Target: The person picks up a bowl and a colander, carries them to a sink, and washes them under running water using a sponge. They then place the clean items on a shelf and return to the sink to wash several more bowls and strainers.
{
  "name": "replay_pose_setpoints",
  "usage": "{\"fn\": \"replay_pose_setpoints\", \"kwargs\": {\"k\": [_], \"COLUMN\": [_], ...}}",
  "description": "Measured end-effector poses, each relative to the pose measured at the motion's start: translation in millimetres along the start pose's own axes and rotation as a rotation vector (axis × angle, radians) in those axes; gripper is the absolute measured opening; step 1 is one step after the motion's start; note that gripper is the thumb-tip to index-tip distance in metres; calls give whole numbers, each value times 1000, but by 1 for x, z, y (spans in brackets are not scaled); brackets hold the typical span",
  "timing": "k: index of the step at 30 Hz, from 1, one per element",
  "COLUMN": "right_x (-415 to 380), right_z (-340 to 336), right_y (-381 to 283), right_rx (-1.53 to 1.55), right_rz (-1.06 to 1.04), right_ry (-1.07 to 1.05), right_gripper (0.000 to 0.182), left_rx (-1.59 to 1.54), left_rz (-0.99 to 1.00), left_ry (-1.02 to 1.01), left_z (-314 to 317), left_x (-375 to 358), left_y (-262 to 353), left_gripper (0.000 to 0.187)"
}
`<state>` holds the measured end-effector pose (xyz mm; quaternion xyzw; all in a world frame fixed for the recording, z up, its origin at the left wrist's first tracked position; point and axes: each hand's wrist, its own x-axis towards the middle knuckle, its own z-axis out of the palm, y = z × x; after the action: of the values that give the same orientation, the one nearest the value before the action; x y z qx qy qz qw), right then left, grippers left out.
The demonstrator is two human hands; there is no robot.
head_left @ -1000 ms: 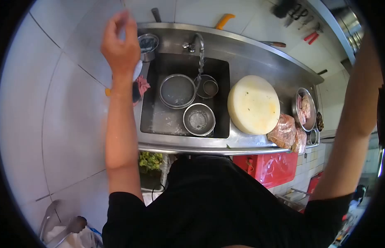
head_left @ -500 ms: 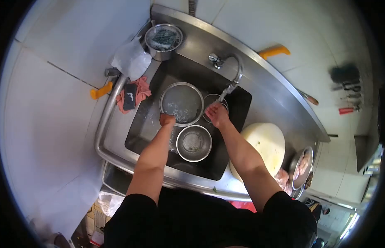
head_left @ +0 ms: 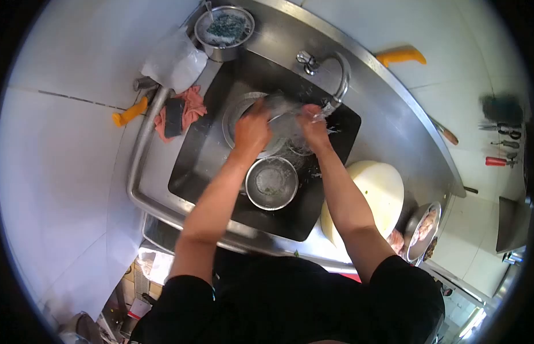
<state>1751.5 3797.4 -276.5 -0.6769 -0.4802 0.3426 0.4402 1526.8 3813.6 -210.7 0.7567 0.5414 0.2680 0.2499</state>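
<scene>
My left hand (head_left: pixel 252 132) is closed on the near edge of a blurred, round metal vessel (head_left: pixel 283 108), which tilts over the sink below the tap. At its right side is my right hand (head_left: pixel 313 127), its fingers smeared by motion under the running tap (head_left: pixel 342 77). A wide round metal pan (head_left: pixel 228 123) lies in the sink, partly covered by my left hand. Nearer to me stands a small metal bowl (head_left: pixel 271 184) with some water and green bits in it. Another small round vessel (head_left: pixel 300 148) is mostly hidden by splashing water and my right hand.
A pot with a green scourer (head_left: pixel 225 30) stands at the sink's back left corner. Beside it are a white plastic bag (head_left: pixel 178 64), a pink cloth (head_left: pixel 192 106) and a dark pad (head_left: pixel 174 117). A round cutting board (head_left: pixel 373 195) and a bowl of meat (head_left: pixel 422 232) are right.
My left hand has moved up and right, towards the tap, now with a metal vessel in it. My right hand has shifted slightly right. Water splashes more widely. The head view has shifted.
</scene>
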Motion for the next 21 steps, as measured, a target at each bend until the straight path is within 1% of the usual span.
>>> {"fn": "replay_pose_setpoints", "kwargs": {"k": [1,2,3,4,5,6,7,8,9,11,12,13,14,15,16,17,18,19,20,21], "right_x": [-7,-15,-21,-25,-31,-40,-47,-54,-60,-69,-71,-69,-64,-59,-57,-55,-47,-38,-31,-26], "right_z": [-10,-22,-36,-52,-71,-88,-103,-117,-127,-139,-142,-136,-118,-102,-93,-83,-71,-57,-41,-22], "right_y": [-14,-24,-30,-36,-40,-41,-42,-42,-43,-46,-47,-46,-56,-66,-76,-83,-75,-67,-67,-70], "right_rx": [-2,-269,-539,-543,-619,-692,-695,-569,-442,-447,-448,-446,-366,-285,-476,-662,-652,-639,-666,-694], "right_rz": [7,-181,-374,-377,-237,-91,-92,3,97,111,130,131,-85,-304,-367,-423,-419,-413,-352,-291], "right_ry": [6,182,357,363,415,465,474,479,480,469,453,463,548,628,518,401,282,161,132,105], "right_gripper": [36,35,35,35,34,33,33,33,33,31,29,29,29,29,35,41,49,56,62,69], "left_rx": [-22,-46,-53,-32,-8,-11,-23,-34,-37,-51,-53,-229,-402,-561,-699,-735,-765,-1071,-1375,-1370], "left_rz": [152,303,307,474,642,649,793,936,942,952,959,833,701,356,1,-161,-325,-495,-669,-667], "left_ry": [8,16,12,-49,-108,-106,-135,-162,-158,-140,-140,-19,96,-59,-212,-157,-99,-97,-94,-99], "left_z": [-3,-1,5,9,13,16,21,22,19,16,19,25,36,54,64,52,42,35,32,35], "left_x": [13,23,34,47,57,60,64,65,65,64,65,65,64,57,49,43,35,27,18,10], "left_y": [10,20,26,33,41,53,66,74,80,90,88,80,69,46,25,22,19,14,10,12], "left_gripper": [21,21,21,21,21,21,22,22,22,29,29,31,34,38,42,38,33,27,21,21]}}
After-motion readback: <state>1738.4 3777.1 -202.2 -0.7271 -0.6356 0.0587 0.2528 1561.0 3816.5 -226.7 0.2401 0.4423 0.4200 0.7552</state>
